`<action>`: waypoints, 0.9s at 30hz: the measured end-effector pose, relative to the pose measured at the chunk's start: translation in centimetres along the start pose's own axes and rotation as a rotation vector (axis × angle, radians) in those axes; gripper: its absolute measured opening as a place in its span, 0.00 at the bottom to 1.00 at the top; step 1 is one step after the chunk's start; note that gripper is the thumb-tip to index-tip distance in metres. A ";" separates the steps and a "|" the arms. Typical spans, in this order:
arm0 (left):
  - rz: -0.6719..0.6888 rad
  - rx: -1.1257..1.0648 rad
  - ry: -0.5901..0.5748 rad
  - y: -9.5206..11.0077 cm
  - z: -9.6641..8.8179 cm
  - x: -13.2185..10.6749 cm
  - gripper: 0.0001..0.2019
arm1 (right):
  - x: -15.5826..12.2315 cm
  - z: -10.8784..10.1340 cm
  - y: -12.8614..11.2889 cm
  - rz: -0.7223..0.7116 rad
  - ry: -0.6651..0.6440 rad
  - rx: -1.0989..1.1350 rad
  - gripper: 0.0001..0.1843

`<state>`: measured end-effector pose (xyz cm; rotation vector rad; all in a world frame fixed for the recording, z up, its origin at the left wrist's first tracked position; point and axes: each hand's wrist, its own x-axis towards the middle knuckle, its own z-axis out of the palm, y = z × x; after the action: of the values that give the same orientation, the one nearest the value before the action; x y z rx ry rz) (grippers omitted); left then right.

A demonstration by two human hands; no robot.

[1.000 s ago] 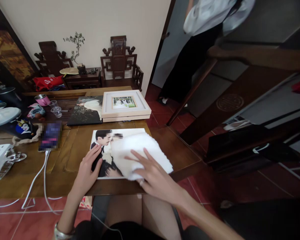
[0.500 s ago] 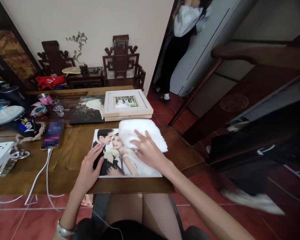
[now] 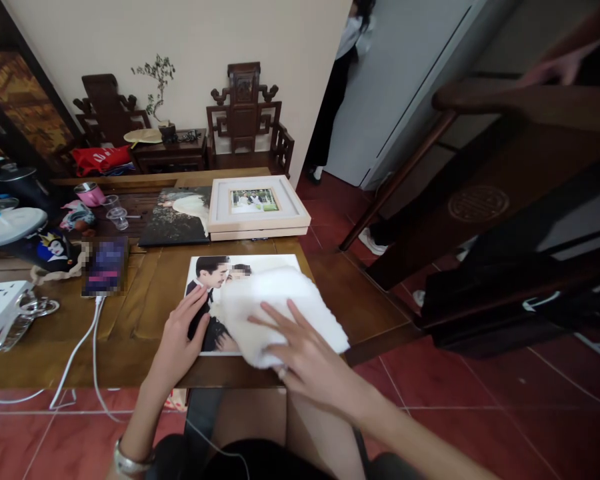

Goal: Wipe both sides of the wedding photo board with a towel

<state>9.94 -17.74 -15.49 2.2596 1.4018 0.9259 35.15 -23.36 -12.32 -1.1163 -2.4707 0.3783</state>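
A wedding photo panel (image 3: pixel 275 260) lies flat near the table's front edge, showing a couple in dark suit and white dress. My left hand (image 3: pixel 185 333) rests on its left side, fingers stretched and thumb apart, steadying nothing in a grip. Over the panel's middle and right side lies a fluffy white cloth (image 3: pixel 270 293), which covers much of the picture. My right hand (image 3: pixel 305 353) presses on the cloth with spread fingers, some of them bent at its lower edge. Part of the cloth hangs past the panel's right edge.
Behind the panel are a framed photo (image 3: pixel 260 207) and a dark photo panel (image 3: pixel 175 217). To the left stand a phone (image 3: pixel 105 267) on a white cable, a power strip (image 3: pixel 3 307) and a lidded cup (image 3: pixel 17 230). A wooden chair (image 3: pixel 480 180) stands at right, people nearby.
My right hand has drawn the white cloth down toward me, across the panel's middle. My left hand stays put. The person by the door moved left, and another person's hand now shows at the upper right.
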 end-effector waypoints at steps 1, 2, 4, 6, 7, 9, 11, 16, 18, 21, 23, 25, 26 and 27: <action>-0.001 -0.001 -0.001 0.0 0.0 0.0 0.20 | 1.0 -0.2 0.9 0.018 0.007 -0.013 0.20; -0.003 -0.002 -0.002 0.0 0.0 0.0 0.20 | 2.0 -0.4 1.8 0.039 0.011 -0.030 0.20; -0.007 -0.005 -0.005 0.1 0.0 0.0 0.20 | 4.2 -0.8 3.7 0.079 0.007 -0.075 0.21; -0.009 -0.007 -0.008 0.1 -0.1 0.0 0.20 | 6.2 -1.0 5.4 0.129 0.018 -0.121 0.23; -0.008 -0.007 -0.007 0.1 -0.1 0.0 0.20 | 7.0 -1.1 6.0 0.156 0.030 -0.138 0.23; -0.007 -0.006 -0.004 0.1 -0.1 0.0 0.20 | 8.1 -1.0 6.5 0.201 0.052 -0.155 0.23; -0.001 -0.006 0.001 0.0 0.0 0.0 0.20 | 8.0 -0.6 5.8 0.212 0.064 -0.158 0.23; 0.007 -0.009 0.020 0.0 0.2 0.0 0.20 | 3.4 0.9 0.2 0.101 0.022 -0.057 0.23; 0.007 -0.013 0.019 0.1 0.2 -0.1 0.20 | 0.9 1.2 -2.0 0.020 -0.007 0.010 0.22; 0.009 -0.013 0.006 0.2 0.1 -0.1 0.20 | -1.8 1.0 -3.3 -0.052 -0.031 0.068 0.21; 0.011 -0.009 0.003 0.2 0.1 -0.1 0.20 | -2.5 0.6 -2.7 -0.049 -0.029 0.071 0.21; 0.005 -0.007 0.003 0.3 0.1 -0.1 0.20 | -2.6 0.2 -1.3 -0.014 0.011 0.042 0.21; 0.001 -0.007 0.004 0.3 0.1 -0.1 0.20 | -2.3 0.0 -0.5 0.013 0.038 0.017 0.20; -0.002 -0.008 0.005 0.3 0.2 -0.1 0.19 | -1.9 -0.2 0.4 0.048 0.067 -0.013 0.19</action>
<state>10.21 -17.97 -15.50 2.2511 1.3993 0.9358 36.62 -24.55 -12.78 -1.1766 -2.3947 0.3339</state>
